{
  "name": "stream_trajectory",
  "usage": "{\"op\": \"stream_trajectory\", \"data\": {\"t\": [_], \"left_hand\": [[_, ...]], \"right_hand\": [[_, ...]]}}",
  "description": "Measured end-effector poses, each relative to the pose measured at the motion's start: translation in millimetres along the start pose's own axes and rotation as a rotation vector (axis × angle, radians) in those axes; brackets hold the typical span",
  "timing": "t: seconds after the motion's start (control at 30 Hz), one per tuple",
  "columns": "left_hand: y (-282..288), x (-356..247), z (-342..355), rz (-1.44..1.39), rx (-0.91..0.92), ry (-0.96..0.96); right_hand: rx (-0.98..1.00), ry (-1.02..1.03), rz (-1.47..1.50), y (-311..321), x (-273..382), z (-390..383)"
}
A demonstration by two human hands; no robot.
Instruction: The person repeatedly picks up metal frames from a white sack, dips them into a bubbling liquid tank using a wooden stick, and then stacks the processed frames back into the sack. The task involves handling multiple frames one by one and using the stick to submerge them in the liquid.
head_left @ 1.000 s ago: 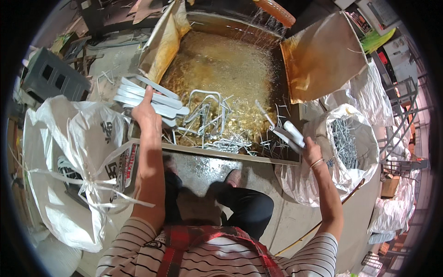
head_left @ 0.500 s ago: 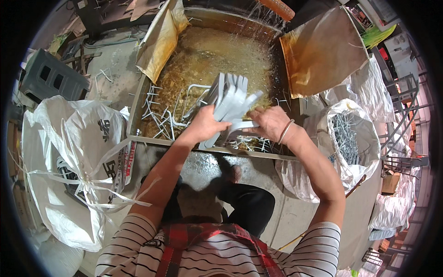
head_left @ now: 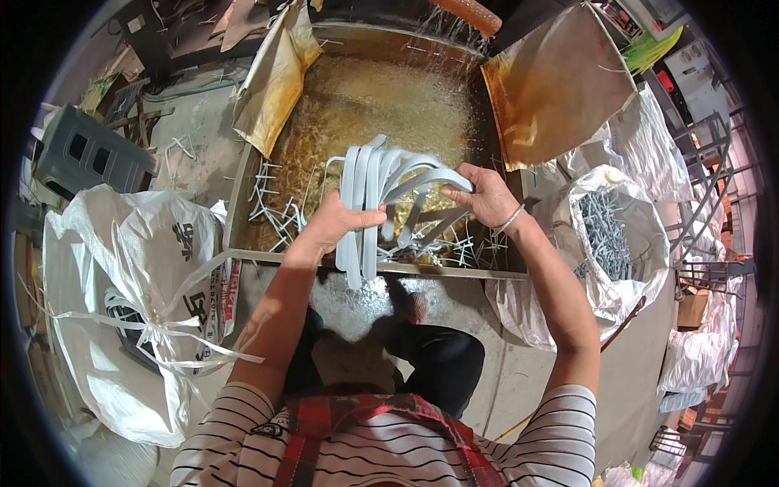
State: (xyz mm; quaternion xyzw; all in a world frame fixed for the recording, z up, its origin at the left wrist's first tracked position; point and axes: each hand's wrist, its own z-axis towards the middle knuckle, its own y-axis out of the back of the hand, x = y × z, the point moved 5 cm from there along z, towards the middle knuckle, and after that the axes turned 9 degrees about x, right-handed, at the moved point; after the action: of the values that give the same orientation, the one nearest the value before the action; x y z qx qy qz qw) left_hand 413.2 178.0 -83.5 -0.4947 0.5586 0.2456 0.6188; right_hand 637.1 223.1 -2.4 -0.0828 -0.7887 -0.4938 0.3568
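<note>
My left hand (head_left: 334, 223) is closed round a bundle of grey U-shaped flat strips (head_left: 363, 195), thumb lying across them. Their lower ends hang past the front rim of a shallow tank (head_left: 381, 266) of brownish water. My right hand (head_left: 487, 199) pinches the bent end of one or more strips on the bundle's right side, which arch over between both hands. Exactly how many it grips cannot be made out. Thin grey branched scraps (head_left: 268, 195) lie along the tank's left side and near its front edge, below the hands.
Stained sheets hang at the tank's left (head_left: 280, 81) and right (head_left: 560, 89). Water falls from an orange-brown part (head_left: 471, 15) at the back. A tied white sack (head_left: 122, 284) stands left; an open white sack (head_left: 568, 268) of grey scraps (head_left: 604, 235) stands right. A grey plastic stool (head_left: 96, 152) is at far left.
The bundle has turned and spread, its strips now arching toward my right hand and hanging lower at the front. My right hand has shifted slightly to the right.
</note>
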Motion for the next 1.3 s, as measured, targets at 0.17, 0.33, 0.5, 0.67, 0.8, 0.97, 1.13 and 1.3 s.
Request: {"op": "stream_trajectory", "data": {"t": [0.17,0.33,0.5,0.67,0.8,0.97,1.13,1.3], "left_hand": [[1.4,-3.4,-0.3,0.145,-0.039,0.024],[1.5,-9.7,-4.5,0.485,-0.116,0.063],[-2.3,-16.6,-6.5,0.683,-0.112,0.032],[0.2,-13.1,-5.5,0.458,-0.001,-0.028],[-9.8,-16.9,-9.5,-0.095,0.079,0.110],[8.5,-2.6,-8.6,-0.260,-0.103,0.098],[35.2,0.7,-7.7,-0.589,-0.182,-0.080],[18.9,6.3,0.7,-0.803,0.112,-0.186]], "right_hand": [[0.018,0.038,0.055,7.5,16.9,-1.1],[0.224,0.017,-0.016,7.4,17.0,8.8],[0.322,-0.091,0.177,5.2,12.8,13.3],[0.369,-0.053,0.210,6.6,6.2,24.0],[0.144,-0.035,0.165,6.0,5.7,40.3],[-0.310,0.167,-0.210,10.0,23.5,40.2],[-0.421,-0.155,0.436,-39.2,-21.4,2.1],[-0.036,-0.267,1.606,-166.5,-18.8,-21.3]]}}
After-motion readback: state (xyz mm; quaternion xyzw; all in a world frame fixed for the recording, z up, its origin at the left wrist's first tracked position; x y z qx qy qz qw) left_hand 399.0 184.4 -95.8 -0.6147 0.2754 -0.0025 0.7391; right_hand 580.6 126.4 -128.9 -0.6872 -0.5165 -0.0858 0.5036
